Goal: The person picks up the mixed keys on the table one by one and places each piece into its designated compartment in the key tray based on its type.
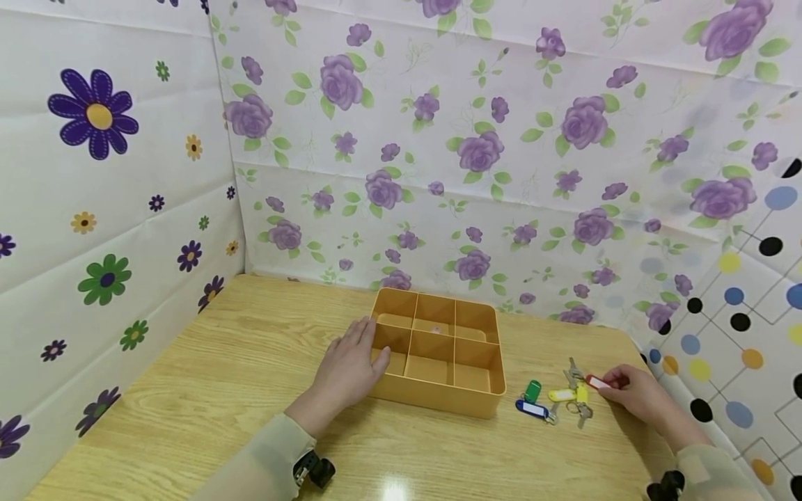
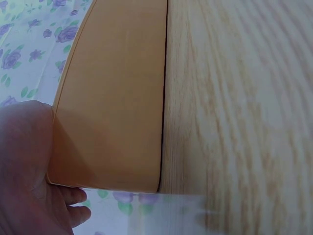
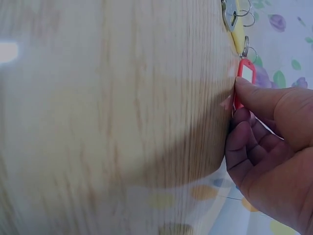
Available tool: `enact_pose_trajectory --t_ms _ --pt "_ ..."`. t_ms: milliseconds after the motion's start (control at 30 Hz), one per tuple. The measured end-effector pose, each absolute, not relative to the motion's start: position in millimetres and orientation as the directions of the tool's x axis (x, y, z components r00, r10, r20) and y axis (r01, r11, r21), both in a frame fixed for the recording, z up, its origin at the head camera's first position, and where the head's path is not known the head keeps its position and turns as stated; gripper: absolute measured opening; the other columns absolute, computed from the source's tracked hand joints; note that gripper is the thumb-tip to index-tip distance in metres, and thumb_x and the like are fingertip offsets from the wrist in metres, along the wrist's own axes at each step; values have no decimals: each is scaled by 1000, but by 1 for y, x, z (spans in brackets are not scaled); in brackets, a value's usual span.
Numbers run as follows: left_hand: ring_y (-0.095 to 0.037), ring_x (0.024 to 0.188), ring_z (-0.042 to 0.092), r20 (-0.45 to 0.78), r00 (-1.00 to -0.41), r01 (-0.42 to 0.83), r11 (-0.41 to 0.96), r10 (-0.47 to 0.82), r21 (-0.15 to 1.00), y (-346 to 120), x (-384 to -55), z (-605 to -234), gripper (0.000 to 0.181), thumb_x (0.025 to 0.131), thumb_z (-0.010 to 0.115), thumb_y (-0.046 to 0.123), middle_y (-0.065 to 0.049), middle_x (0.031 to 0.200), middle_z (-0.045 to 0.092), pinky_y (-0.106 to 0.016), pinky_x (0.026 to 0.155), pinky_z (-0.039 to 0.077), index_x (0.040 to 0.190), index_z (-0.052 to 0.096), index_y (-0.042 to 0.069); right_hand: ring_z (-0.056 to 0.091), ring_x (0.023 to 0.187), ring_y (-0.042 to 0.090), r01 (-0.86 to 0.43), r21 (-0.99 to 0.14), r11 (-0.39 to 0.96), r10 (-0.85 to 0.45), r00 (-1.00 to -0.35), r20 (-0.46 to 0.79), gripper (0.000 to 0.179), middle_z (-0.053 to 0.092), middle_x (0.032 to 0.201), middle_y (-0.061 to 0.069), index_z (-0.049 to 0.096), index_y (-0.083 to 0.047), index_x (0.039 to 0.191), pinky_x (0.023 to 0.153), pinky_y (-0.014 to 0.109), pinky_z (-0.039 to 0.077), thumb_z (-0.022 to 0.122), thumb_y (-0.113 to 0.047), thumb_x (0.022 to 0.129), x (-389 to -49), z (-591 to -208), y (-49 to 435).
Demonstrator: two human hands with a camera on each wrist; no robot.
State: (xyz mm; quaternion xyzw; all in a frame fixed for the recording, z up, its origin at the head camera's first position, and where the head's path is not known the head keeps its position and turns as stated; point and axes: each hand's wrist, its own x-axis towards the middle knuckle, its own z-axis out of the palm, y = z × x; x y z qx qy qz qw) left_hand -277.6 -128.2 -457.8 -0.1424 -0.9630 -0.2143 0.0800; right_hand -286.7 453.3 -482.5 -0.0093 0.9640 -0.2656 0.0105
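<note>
An orange-tan compartment box [image 1: 426,394], divided in two rows, stands on the table. My left hand [image 1: 347,365] holds its left wall near the front corner, thumb over the rim and fingers along the outside. In the left wrist view the box's front wall [image 2: 110,98] fills the middle. To the right of the box, my right hand [image 1: 639,393] pinches a red key tag [image 1: 597,382] between thumb and fingers. The red tag [image 3: 247,73] and its ring also show in the right wrist view. Beside it lie yellow tags [image 1: 562,395], a green tag [image 1: 532,391], a blue tag [image 1: 532,409] and metal keys [image 1: 574,369].
The wooden table [image 1: 250,362] runs up to a back wall sheet [image 1: 432,229] with purple roses. Another flowered sheet [image 1: 125,209] hangs at the left, a dotted one [image 1: 745,341] at the right. A small pinkish mark [image 1: 436,330] shows inside the box's back middle compartment.
</note>
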Motion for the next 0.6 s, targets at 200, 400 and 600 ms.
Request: enact_pose_trajectory --t_ms 200,400,600 --pt "-41 165 27 205 -949 305 867 240 395 -129 -278 -458 80 117 44 53 -20 178 31 -66 129 27 173 29 -2 56 85 21 -9 -500 866 -27 -999 -28 23 68 97 5 72 5 112 73 34 47 79 -16 103 -287 -482 452" --pt "-41 165 28 205 -948 307 865 243 396 -129 -278 -458 79 117 43 52 -21 177 32 -66 129 28 173 30 -1 59 84 20 -13 -487 873 -33 -999 -32 18 70 95 3 73 0 104 74 36 50 78 -18 104 -286 -484 454" --pt "-41 165 27 215 -947 309 866 240 392 -129 -277 -458 79 117 45 52 -20 177 32 -66 129 28 172 30 -2 56 81 20 -6 -487 874 -23 -999 -27 21 68 92 3 72 -2 102 72 35 47 78 -22 105 -283 -486 454"
